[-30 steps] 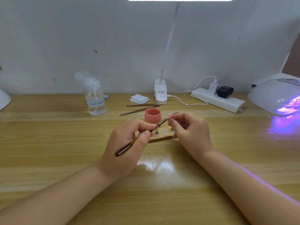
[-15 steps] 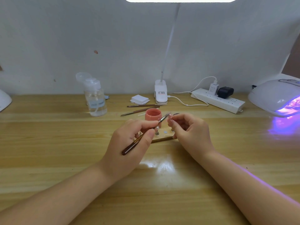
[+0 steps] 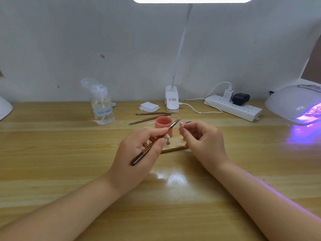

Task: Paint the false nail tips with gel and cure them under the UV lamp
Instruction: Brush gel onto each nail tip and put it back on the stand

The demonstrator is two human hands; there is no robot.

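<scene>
My left hand (image 3: 137, 153) grips a dark-handled gel brush (image 3: 152, 143), its bristle tip raised beside the open pink gel pot (image 3: 163, 124). My right hand (image 3: 203, 141) pinches a small false nail tip (image 3: 181, 125) on its holder, just right of the brush tip and slightly apart from it. Below the hands lies a wooden nail stand (image 3: 173, 148) with another nail tip on a metal peg (image 3: 167, 137) and small round magnets. The UV lamp (image 3: 293, 103) glows purple at the far right.
A clear pump bottle (image 3: 102, 106) stands at the back left. Two spare brushes (image 3: 149, 117), a stack of white wipes (image 3: 149, 106), a clip lamp base (image 3: 172, 101) and a power strip (image 3: 232, 108) with cables line the back of the wooden table (image 3: 69, 162).
The brush has drawn back to the left, off the nail tip, and its bristles now sit by the gel pot. My right hand has barely moved.
</scene>
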